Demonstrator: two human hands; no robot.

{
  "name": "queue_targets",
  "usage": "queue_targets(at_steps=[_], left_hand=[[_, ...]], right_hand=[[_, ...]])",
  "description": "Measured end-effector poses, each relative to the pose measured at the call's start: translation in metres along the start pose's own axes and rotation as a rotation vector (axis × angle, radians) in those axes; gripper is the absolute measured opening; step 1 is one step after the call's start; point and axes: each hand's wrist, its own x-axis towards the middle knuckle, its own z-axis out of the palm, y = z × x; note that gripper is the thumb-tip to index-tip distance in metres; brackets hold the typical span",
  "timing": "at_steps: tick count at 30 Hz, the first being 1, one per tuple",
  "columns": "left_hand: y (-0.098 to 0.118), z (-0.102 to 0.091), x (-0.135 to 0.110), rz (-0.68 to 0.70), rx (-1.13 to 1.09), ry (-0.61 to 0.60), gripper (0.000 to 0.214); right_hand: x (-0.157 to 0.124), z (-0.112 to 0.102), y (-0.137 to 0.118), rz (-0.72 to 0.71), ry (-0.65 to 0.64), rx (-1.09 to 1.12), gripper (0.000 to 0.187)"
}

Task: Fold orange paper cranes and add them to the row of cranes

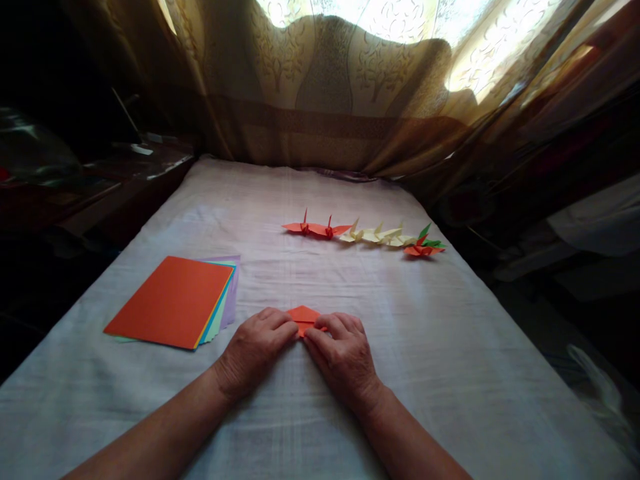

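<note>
A small folded piece of orange paper [303,314] lies on the white cloth between my two hands. Its far side rises to a blunt point, and a crease runs across it. My left hand [265,340] grips its left edge with the fingers curled together. On the other side, my right hand [345,353] pinches the near right part between thumb and fingers. Both hands rest low on the cloth, and their fingers hide the paper's sides and part of its near edge.
A stack of coloured square paper [170,303], orange on top, lies to the left. Farther back stands a row of folded paper cranes: red ones [329,231], cream ones [377,235], a green one [433,243] and an orange one [423,251]. A patterned curtain [320,87] hangs behind.
</note>
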Motion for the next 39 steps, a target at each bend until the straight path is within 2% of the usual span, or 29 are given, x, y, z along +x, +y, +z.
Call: queue_targets(at_steps=[8,16,24,32,39], left_hand=[[0.001,0.002,0.004,-0.105,-0.095,-0.001,0.025],[0.000,0.004,0.005,-0.140,-0.102,-0.020,0.022],[0.002,0.004,0.007,-0.149,-0.088,-0.011,0.021],[0.001,0.008,0.005,-0.236,-0.069,-0.001,0.013],[0.001,0.008,0.009,-0.254,-0.074,0.002,0.009]], right_hand=[[0.000,0.001,0.005,0.092,-0.125,0.032,0.024],[0.005,0.003,0.011,0.172,-0.199,0.047,0.020],[0.007,0.007,0.008,0.224,-0.208,0.030,0.016],[0.007,0.008,0.006,0.259,-0.175,0.037,0.014],[0.006,0.009,0.005,0.268,-0.168,0.061,0.009]])
